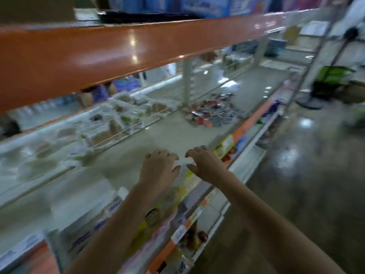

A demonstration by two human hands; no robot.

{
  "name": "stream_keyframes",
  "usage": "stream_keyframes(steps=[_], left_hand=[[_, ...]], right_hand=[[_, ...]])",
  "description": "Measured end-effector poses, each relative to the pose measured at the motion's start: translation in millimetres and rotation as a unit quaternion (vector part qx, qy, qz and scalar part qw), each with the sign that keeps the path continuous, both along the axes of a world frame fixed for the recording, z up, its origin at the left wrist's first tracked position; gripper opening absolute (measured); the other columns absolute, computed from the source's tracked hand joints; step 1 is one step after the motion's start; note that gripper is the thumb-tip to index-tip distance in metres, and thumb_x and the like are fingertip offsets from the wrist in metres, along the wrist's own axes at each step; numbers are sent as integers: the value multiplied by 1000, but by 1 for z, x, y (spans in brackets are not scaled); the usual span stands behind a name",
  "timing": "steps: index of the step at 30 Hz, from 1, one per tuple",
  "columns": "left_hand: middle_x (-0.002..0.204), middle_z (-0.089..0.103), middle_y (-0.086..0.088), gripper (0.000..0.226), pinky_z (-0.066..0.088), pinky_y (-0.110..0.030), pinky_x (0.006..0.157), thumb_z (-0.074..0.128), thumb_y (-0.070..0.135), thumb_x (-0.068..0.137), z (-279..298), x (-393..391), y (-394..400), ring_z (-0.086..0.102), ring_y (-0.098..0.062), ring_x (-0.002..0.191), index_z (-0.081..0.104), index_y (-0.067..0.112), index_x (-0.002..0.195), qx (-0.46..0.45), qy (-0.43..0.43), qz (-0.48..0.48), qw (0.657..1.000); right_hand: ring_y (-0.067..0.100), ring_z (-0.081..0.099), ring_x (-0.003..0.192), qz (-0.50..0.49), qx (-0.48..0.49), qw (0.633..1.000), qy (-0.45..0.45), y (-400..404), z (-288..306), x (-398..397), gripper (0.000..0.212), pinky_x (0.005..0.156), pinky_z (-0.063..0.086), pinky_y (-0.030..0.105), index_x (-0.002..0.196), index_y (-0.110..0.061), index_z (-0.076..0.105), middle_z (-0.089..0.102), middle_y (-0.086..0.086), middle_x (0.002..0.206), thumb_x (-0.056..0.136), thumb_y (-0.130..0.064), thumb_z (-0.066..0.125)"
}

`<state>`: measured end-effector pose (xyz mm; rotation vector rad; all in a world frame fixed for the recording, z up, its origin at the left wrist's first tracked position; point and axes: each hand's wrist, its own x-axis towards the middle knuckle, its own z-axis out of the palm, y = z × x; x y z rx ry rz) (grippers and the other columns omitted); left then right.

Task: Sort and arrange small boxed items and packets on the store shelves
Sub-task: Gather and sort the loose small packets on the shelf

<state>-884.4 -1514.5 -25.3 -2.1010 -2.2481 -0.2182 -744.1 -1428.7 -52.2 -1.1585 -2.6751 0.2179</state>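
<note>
Pale grey-green and glossy, the middle shelf board [177, 123] runs away to the upper right, with both bare hands reaching over its near part. The left hand [160, 167] and the right hand [205, 165] lie side by side, palms down, close together but apart, fingers spread and lightly bent. Neither grip has hold of anything that can be seen; the picture is blurred, so whether the fingertips touch the board cannot be told.

Farther along the same shelf, well apart from the hands, lies a loose heap of small red, grey and white packets [211, 111], just in front of a white upright post [187, 84]. To the left of the hands, behind a low clear divider, stands a cluster of clear plastic tubs with brownish contents [128, 115]; what they contain is too blurred to tell.

Above everything runs a broad orange shelf beam [98, 54], with blue boxed goods [205, 4] on the shelf over it. Along the front edge of the middle shelf is a strip of yellow, orange and white price labels [227, 145]. Below the forearms, the lower shelf carries blurred packaged goods [154, 216]. At right is a shiny dark floor [306, 175], and a green bag-like thing [333, 76] stands in the far corner.
</note>
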Motion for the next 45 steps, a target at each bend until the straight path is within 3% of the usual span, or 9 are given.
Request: stream_keyframes(steps=[7,16,20,26,30,35,41,45], left_hand=[[123,53,0,37,37,-35,93,45,45,92,-12,77,92,45,-24,118,53,26,123,-23,26,-84,996],[127,54,-3,42,42,-34,90,52,39,90,-20,172,228,51,-26,115,49,29,131,-26,-28,-77,996],[121,56,-6,40,46,-36,87,48,40,92,-21,192,267,55,-28,107,50,28,130,-24,-33,-57,998],[117,59,-4,37,45,-34,85,47,45,91,-19,182,317,55,-25,107,57,25,121,11,-25,-6,1000],[111,61,-6,29,49,-36,82,51,37,90,-22,156,365,59,-28,102,63,26,114,31,-27,21,999],[121,57,-4,49,46,-34,83,56,28,90,-24,123,403,55,-25,109,41,32,137,28,4,91,995],[124,56,-2,58,47,-30,75,59,11,87,-38,109,421,57,-23,104,42,38,135,17,-12,136,991],[125,57,1,58,45,-31,79,60,13,87,-44,105,430,55,-22,108,42,42,134,29,12,145,989]], right_hand=[[28,42,119,-115,-27,993,-10,67,8,94,38,90,42,39,124,-13,53,57,11,120,88,-26,56],[31,46,115,-114,-25,993,-11,182,12,206,37,90,42,38,124,-11,52,55,13,122,91,-27,57],[30,50,115,-110,-33,993,-17,229,10,231,40,94,43,43,124,-12,53,56,11,122,88,-28,60],[29,49,116,-79,-66,995,-13,300,5,229,38,94,43,41,125,-14,51,53,11,126,89,-25,59],[30,49,116,-47,-73,996,-16,355,-1,212,40,93,42,36,127,-12,50,52,13,126,90,-25,57],[28,49,118,-10,-91,996,-23,419,1,182,41,97,39,35,127,-15,50,52,11,126,88,-24,59],[29,51,112,39,-110,993,-19,460,-13,151,41,91,43,38,124,-13,52,55,12,120,91,-37,54],[30,48,110,68,-117,991,-4,473,-22,142,37,87,40,35,119,-10,53,55,14,116,91,-35,53]])
